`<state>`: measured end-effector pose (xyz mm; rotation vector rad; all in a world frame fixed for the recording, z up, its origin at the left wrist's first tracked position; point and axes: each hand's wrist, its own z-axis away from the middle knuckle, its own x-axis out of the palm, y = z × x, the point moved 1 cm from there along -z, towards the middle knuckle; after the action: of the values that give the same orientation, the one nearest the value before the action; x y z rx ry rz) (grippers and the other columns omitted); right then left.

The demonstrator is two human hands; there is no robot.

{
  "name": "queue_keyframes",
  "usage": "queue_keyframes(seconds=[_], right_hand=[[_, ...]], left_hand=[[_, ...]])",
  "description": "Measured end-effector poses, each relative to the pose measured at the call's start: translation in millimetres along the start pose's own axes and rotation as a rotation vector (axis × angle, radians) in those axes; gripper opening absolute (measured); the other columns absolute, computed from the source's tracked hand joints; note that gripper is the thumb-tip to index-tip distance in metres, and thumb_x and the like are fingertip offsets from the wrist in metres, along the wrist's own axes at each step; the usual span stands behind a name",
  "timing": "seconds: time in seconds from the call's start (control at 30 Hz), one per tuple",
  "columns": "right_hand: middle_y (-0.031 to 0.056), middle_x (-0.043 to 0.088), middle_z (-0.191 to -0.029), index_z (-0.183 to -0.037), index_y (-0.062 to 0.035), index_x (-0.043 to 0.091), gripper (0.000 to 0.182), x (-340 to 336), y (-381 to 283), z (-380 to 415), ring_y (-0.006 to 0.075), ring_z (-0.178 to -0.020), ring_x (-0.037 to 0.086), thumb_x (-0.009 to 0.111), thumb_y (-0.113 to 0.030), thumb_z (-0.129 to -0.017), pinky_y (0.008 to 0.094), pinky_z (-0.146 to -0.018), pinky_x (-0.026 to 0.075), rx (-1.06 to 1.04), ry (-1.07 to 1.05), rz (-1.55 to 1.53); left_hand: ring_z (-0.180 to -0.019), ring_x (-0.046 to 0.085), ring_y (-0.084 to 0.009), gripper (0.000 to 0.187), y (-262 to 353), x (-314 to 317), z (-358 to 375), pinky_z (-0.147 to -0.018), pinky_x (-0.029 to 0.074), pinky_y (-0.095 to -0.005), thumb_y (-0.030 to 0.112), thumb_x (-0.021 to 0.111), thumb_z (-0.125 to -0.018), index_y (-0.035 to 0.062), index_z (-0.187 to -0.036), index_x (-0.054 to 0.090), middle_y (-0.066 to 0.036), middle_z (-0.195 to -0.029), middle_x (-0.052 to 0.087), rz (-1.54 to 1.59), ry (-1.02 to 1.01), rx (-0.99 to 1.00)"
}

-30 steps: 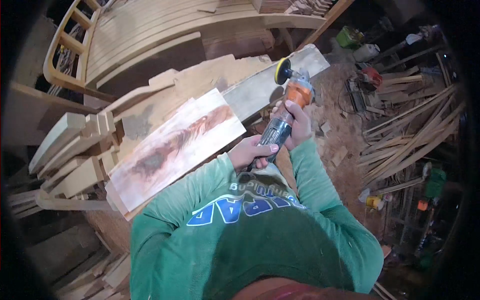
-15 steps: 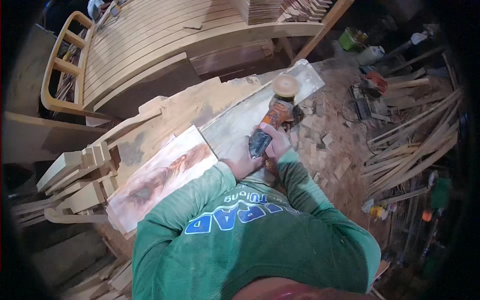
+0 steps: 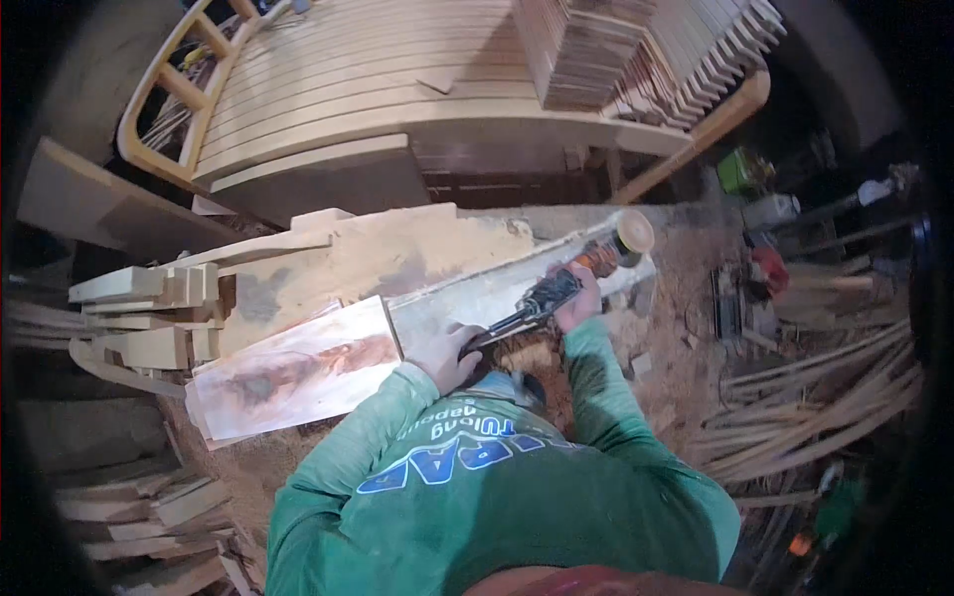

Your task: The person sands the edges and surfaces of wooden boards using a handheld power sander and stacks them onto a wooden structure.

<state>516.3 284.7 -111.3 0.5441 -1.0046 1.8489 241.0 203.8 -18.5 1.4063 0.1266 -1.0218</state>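
An orange and black angle grinder (image 3: pixel 558 290) with a round tan sanding disc (image 3: pixel 636 231) is in my hands, its disc end pointing up and to the right. My right hand (image 3: pixel 579 301) is wrapped around the tool's body behind its head. Lower down, my left hand (image 3: pixel 447 356) is closed on the dark, narrow tail end of the grinder, where handle and cord are hard to tell apart. Beneath the tool lies a long greyish board (image 3: pixel 437 306). A pale plank with reddish-brown grain (image 3: pixel 298 372) rests left of my left hand.
Behind the bench stands a large slatted wooden frame (image 3: pixel 358 74) with stacked wooden pieces (image 3: pixel 601 55) on it. Cut wood blocks (image 3: pixel 149 288) sit at the left. Offcuts and sawdust cover the ground at right, near long thin strips (image 3: pixel 815 387).
The grinder has swung right and tilted flatter, its disc turning toward me. My left hand has slid back along the tool, apart from my right. The view has shifted.
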Motion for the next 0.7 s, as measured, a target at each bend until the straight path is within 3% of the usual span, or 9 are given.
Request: queue_keyframes(seconds=[0.07,0.17,0.27,0.4,0.43,0.53,0.6,0.67,0.7], right_hand=[[0.0125,0.066,-0.088,-0.101,-0.0043,0.056,0.022,1.6,-2.3,-11.5,0.0286,-0.080,0.067,0.064,-0.022,-0.092,0.0468,-0.083,0.058,-0.017,0.098,0.013],[0.0086,0.064,-0.075,-0.095,-0.0062,0.058,0.027,-6.3,1.5,-17.2,0.0298,-0.069,0.069,0.066,-0.032,-0.092,0.0476,-0.069,0.060,-0.129,0.218,0.376],[0.0073,0.063,-0.074,-0.091,-0.0086,0.058,0.030,4.2,-1.4,3.4,0.0281,-0.071,0.070,0.069,-0.036,-0.090,0.0486,-0.069,0.061,-0.020,0.355,0.793],[0.0294,0.067,-0.121,-0.124,0.0122,0.062,0.091,-35.8,-5.1,-34.1,0.0392,-0.118,0.064,0.052,-0.070,-0.088,0.0446,-0.100,0.049,-0.062,0.440,1.492],[0.0364,0.058,-0.132,-0.130,0.0156,0.057,0.107,-6.0,-2.4,-5.6,0.0411,-0.134,0.053,0.041,-0.080,-0.086,0.0404,-0.114,0.036,-0.034,0.486,1.681],[0.0289,0.065,-0.128,-0.137,0.0069,0.056,0.094,29.4,6.8,31.6,0.0399,-0.124,0.061,0.046,-0.073,-0.090,0.0442,-0.109,0.042,-0.072,0.546,2.082],[0.0304,0.066,-0.120,-0.119,0.0024,0.068,0.077,55.1,20.1,62.6,0.0445,-0.118,0.061,0.052,-0.067,-0.090,0.0464,-0.103,0.046,-0.249,0.438,2.222],[0.0289,0.070,-0.109,-0.104,0.0025,0.071,0.066,81.8,49.3,92.5,0.0461,-0.108,0.064,0.058,-0.061,-0.089,0.0481,-0.097,0.049,-0.510,0.319,2.282],[0.0256,0.071,-0.099,-0.096,0.0025,0.070,0.060,91.7,67.2,100.1,0.0435,-0.099,0.066,0.063,-0.056,-0.088,0.0468,-0.092,0.051,-0.520,0.193,2.272]], left_hand=[[-0.103,0.067,-0.0378,0.040,-9.4,-4.1,10.6,-0.091,0.053,-0.0455,0.027,0.069,-0.090,0.0099,-0.126,0.064,-0.019,-0.112,0.068,0.009,0.028,0.004],[-0.108,0.065,-0.0391,0.037,-8.4,-16.4,20.0,-0.096,0.052,-0.0460,0.026,0.066,-0.090,0.0082,-0.123,0.066,-0.019,-0.113,0.070,0.071,-0.042,0.001],[-0.106,0.066,-0.0391,0.037,-8.4,-32.4,39.8,-0.095,0.052,-0.0461,0.028,0.067,-0.090,0.0084,-0.123,0.067,-0.019,-0.111,0.071,0.094,-0.018,-0.021],[-0.091,0.072,-0.0302,0.037,-37.1,-36.0,77.5,-0.083,0.057,-0.0403,0.027,0.070,-0.090,0.0090,-0.122,0.067,-0.015,-0.099,0.073,0.123,0.074,-0.054],[-0.091,0.071,-0.0295,0.037,-42.9,-38.0,89.6,-0.083,0.056,-0.0401,0.027,0.071,-0.090,0.0072,-0.121,0.067,-0.014,-0.098,0.073,0.113,0.075,-0.086],[-0.092,0.071,-0.0290,0.037,-63.3,-42.8,132.2,-0.084,0.056,-0.0395,0.026,0.072,-0.089,0.0061,-0.119,0.068,-0.014,-0.100,0.074,0.248,0.136,-0.209],[-0.084,0.070,-0.0259,0.034,-99.9,-34.7,155.7,-0.079,0.056,-0.0381,0.029,0.068,-0.087,0.0078,-0.113,0.072,-0.012,-0.093,0.073,0.175,0.287,-0.076],[-0.083,0.071,-0.0286,0.030,-109.5,-40.0,186.8,-0.077,0.057,-0.0404,0.028,0.067,-0.087,0.0083,-0.109,0.073,-0.014,-0.091,0.073,0.176,0.366,-0.221],[-0.081,0.071,-0.0289,0.031,-116.1,-42.4,203.7,-0.077,0.057,-0.0405,0.029,0.068,-0.087,0.0078,-0.108,0.073,-0.014,-0.092,0.073,0.197,0.437,-0.235]])
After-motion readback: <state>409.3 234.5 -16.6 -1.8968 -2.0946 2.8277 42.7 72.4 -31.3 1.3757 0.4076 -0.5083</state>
